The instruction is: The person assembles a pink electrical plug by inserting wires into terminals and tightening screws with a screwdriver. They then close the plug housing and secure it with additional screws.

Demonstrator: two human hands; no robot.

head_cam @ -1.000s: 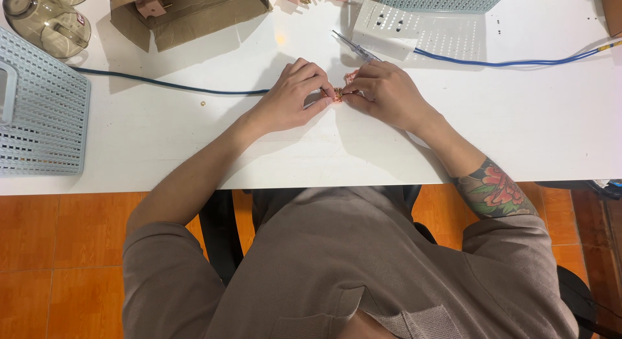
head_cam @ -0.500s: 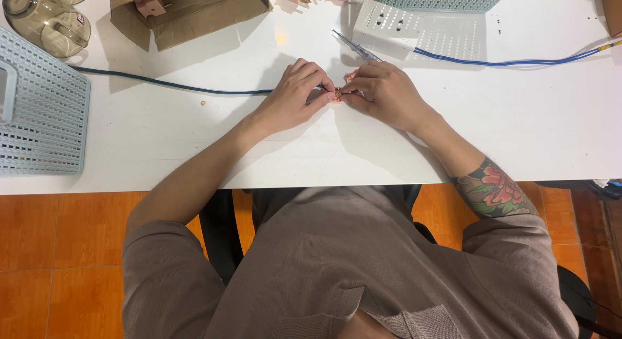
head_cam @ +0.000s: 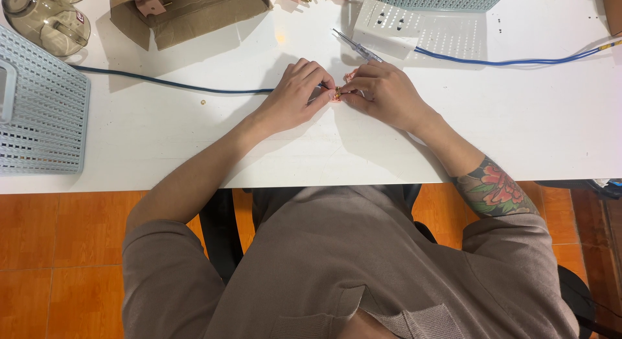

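My left hand (head_cam: pixel 295 96) and my right hand (head_cam: pixel 387 93) meet at the middle of the white table (head_cam: pixel 194 138). Between their fingertips they pinch a small pink plug part (head_cam: pixel 338 93) with brass bits on it. A dark blue cable (head_cam: pixel 168 85) runs from the left across the table into my left hand. Most of the pink part is hidden by the fingers.
A screwdriver (head_cam: pixel 356 47) lies just beyond my hands beside a white power strip (head_cam: pixel 395 25) with a blue cord (head_cam: pixel 518 60). A cardboard box (head_cam: pixel 188 12) with a pink plug, a glass jar (head_cam: pixel 42 18), light blue baskets (head_cam: pixel 39 112) and a tiny brass screw (head_cam: pixel 203 102) lie around.
Both hands stay together at the same spot; only the fingers shift slightly on the pink part.
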